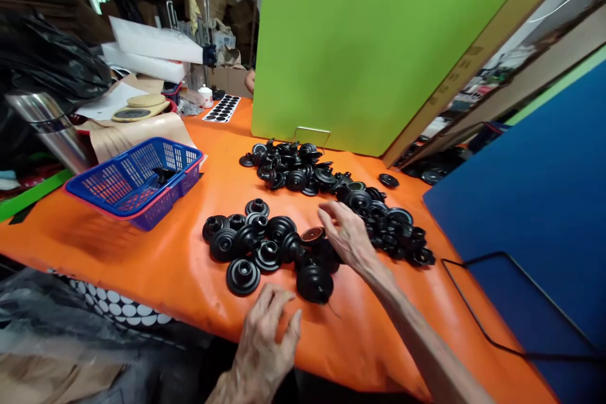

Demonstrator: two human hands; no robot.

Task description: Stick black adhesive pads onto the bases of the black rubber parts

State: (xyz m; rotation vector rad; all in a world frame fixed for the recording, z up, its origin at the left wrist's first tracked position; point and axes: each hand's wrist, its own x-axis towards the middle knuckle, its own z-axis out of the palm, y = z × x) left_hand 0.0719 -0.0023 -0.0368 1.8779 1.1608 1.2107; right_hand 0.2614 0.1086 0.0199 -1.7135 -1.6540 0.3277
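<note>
My left hand (271,329) is at the table's near edge, its thumb and fingers apart with nothing between them. It is close to a black stepped disc (243,276) with a raised centre. Over the middle of the table, my right hand (348,232) has its fingers loosely bent and spread, and no held thing shows in it. Just left of its fingers lies a round part with a reddish-brown face (313,235). Below that hand sits a larger black domed part (315,283). Several similar black round parts (279,230) form a near cluster between both hands.
A longer heap of black parts (296,179) runs behind and right of my right hand. A blue basket (137,180) stands left on the orange table (184,252). A green board (360,44) rises behind; a blue board (530,214) with a wire stand leans right.
</note>
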